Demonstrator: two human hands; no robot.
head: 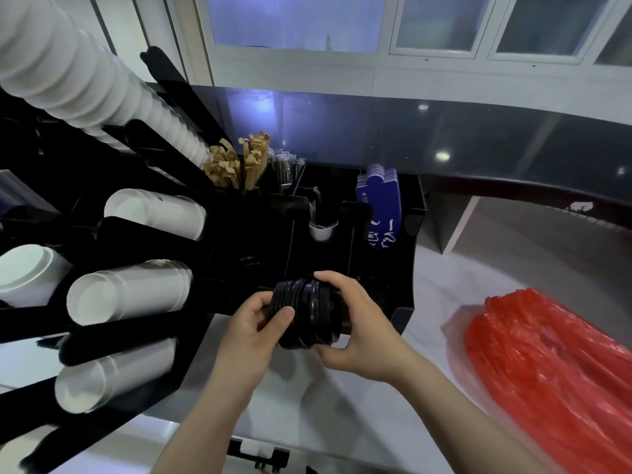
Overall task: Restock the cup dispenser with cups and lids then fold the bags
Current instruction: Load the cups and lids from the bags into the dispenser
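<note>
— Lids [309,314], what do they look like from where you stand?

— Black and glossy, nested in a short stack turned on its side. I hold it between both hands: my left hand [254,323] curls round the near end with the thumb on top, my right hand [355,323] wraps the far end, fingers over the top and thumb under. The stack sits at the front edge of the black dispenser [408,268], above the pale counter [427,289].

— What is around you?

— A red plastic bag [547,364] lies on the counter to my right, well apart from my hands. A dark shelf [478,142] runs behind the dispenser.

— And the compartments?

— White cups [126,290] lie in stacks in the slots on the left. Further back stand brown paper sticks [236,165], wrapped straws [285,167] and blue sleeves [379,206]. One small white cup [321,230] sits in a middle compartment.
</note>
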